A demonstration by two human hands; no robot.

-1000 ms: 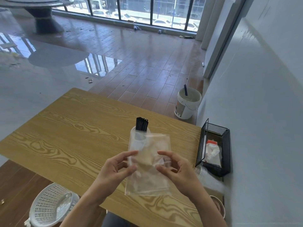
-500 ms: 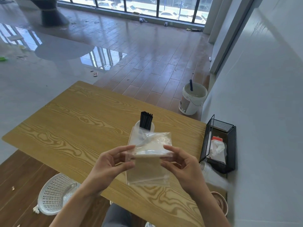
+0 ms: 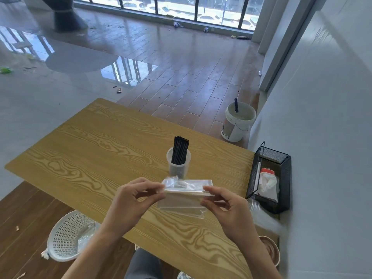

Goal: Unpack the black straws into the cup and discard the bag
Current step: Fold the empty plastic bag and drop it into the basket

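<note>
Both hands pinch the empty clear bag (image 3: 186, 195): left hand (image 3: 131, 202) one end, right hand (image 3: 225, 208) the other, long axis running across between them. Black straws (image 3: 179, 151) already sit in the cup (image 3: 178, 165) just beyond. White basket (image 3: 68, 236) sits low off the left hand, so that's probably the nearer one for dumping it.

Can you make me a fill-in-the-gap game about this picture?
1. The thin black straws stand in the clear plastic ____.
2. The left hand and right hand both pinch the folded clear plastic ____.
3. The white perforated basket sits on the ____, beside the wooden table.

Answers: cup; bag; floor
</note>
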